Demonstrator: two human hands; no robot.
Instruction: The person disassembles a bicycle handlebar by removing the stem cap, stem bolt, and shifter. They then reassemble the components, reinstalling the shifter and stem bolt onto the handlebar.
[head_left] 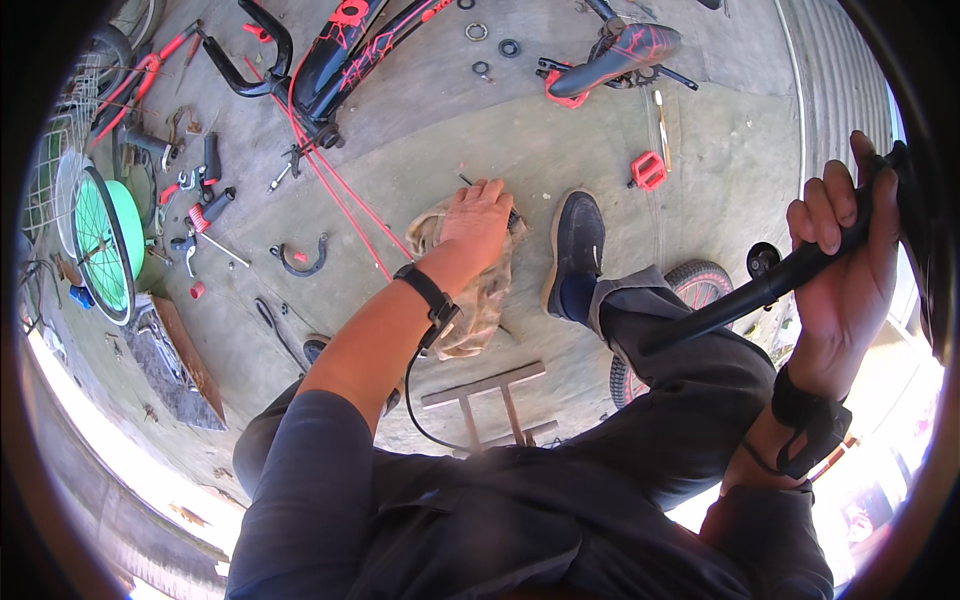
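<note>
My left hand (478, 218) reaches down to a crumpled, stained rag (478, 310) at ground level, its fingers curled over the cloth. Dark bits stick out beside the fingers; what they belong to is hidden. Raised at the right, my right hand (850, 245) is wrapped round a black tubular bicycle part (765, 285). One end of this tube points down toward my right thigh; the other bends away near the picture's rim. Two thin red cables (345, 190) run from the black bicycle frame (340, 60) toward my left forearm.
A bicycle saddle (630, 55), a red pedal (648, 171) and several bearing rings (509, 47) lie ahead. Brake levers and grips (212, 212) are scattered at left, near a spoked wheel (104, 245). A tyred wheel (700, 283) lies beside my right leg, a small wooden stool (485, 385) below.
</note>
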